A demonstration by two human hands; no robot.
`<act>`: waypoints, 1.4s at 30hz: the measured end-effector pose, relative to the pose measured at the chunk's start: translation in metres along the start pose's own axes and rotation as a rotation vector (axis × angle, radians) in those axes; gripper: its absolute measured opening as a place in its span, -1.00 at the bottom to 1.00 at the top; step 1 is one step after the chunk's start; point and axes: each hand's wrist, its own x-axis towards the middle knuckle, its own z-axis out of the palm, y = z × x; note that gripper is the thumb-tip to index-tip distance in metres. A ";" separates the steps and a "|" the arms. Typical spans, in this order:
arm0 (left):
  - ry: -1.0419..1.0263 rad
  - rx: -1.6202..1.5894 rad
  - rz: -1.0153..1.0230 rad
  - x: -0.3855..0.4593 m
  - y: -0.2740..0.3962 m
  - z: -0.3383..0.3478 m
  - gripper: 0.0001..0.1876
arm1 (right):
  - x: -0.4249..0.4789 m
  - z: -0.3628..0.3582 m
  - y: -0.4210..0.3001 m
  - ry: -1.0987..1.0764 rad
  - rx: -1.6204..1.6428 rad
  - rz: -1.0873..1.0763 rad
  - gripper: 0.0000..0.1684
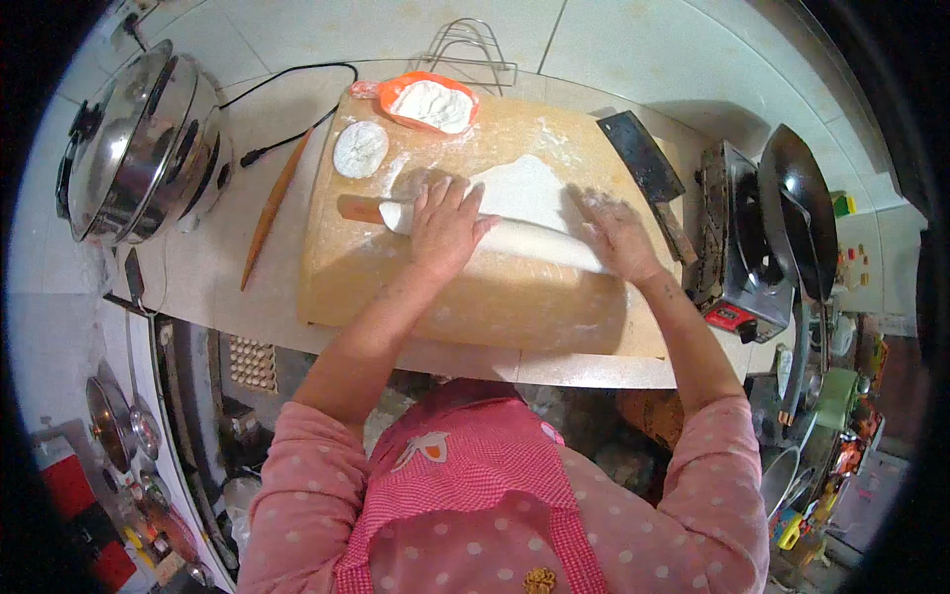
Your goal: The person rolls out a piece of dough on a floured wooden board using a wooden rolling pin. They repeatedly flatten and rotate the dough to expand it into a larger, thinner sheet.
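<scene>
A wooden rolling pin (359,209) lies across the floured wooden board (475,312), with a sheet of dough (523,189) rolled around most of its length. Part of the sheet lies flat beyond the roll. My left hand (445,226) rests over the dough roll (534,241) near its left end, fingers stretched forward and slightly apart. At the right end of the roll, my right hand (617,232) presses with floury, extended fingers. The pin's right end is hidden. A round, floured piece of dough (361,149) sits at the upper left of the board.
An orange scoop of flour (433,104) stands at the board's back edge. A cleaver (644,160) lies along its right side, beside a gas stove (742,245) and a wok (798,211). To the left are a tapered rolling pin (273,215), a black cable (297,68) and a steel steamer pot (137,148).
</scene>
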 end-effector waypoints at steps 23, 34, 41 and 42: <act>0.112 0.094 0.009 0.025 -0.029 0.013 -0.52 | 0.030 0.014 -0.041 0.246 -0.061 0.283 -0.56; -0.063 0.116 0.049 0.029 -0.039 -0.008 -0.44 | 0.027 0.011 -0.006 0.317 -0.240 0.160 -0.49; 0.008 0.043 0.069 -0.007 -0.030 0.002 -0.26 | 0.000 0.018 -0.056 0.345 -0.107 0.062 -0.24; 0.021 0.034 0.069 0.003 -0.035 0.002 -0.26 | 0.013 0.026 -0.047 0.371 -0.149 0.084 -0.25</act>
